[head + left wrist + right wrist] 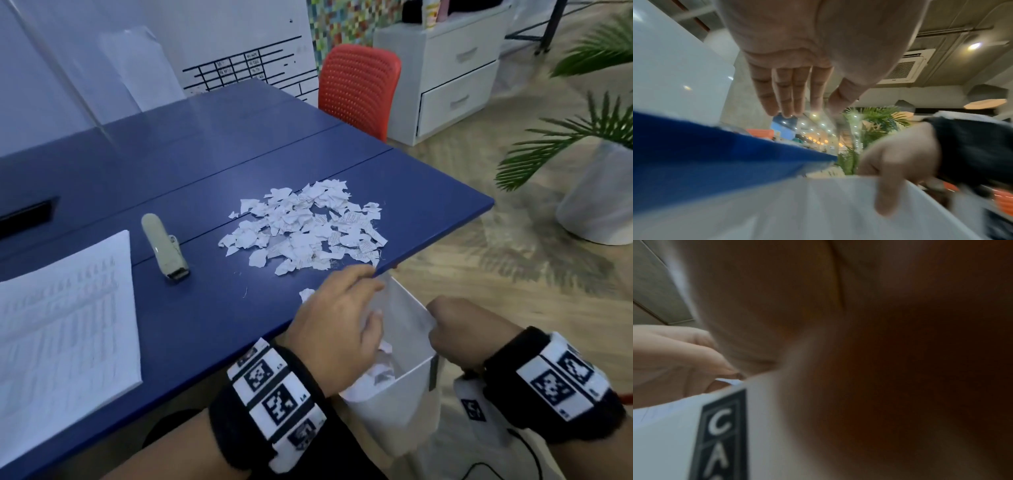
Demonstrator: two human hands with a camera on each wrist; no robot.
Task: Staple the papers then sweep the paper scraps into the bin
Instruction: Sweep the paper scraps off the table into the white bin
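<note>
A pile of torn white paper scraps [301,226] lies on the blue table [205,315] near its right edge. A cream stapler [164,246] lies left of the pile, and a stack of printed papers [65,325] sits at the near left. My right hand [445,325] grips the rim of a white bin [411,387] held just under the table edge. Some scraps [380,370] lie inside it. My left hand [366,301] hovers over the table edge and the bin mouth with straight fingers [785,97], holding nothing. One stray scrap [306,294] lies beside it.
A red chair [356,89] stands at the table's far side and a white drawer unit [455,78] behind it. A potted palm in a white pot [603,202] stands on the floor to the right. The bin carries a black label [721,434].
</note>
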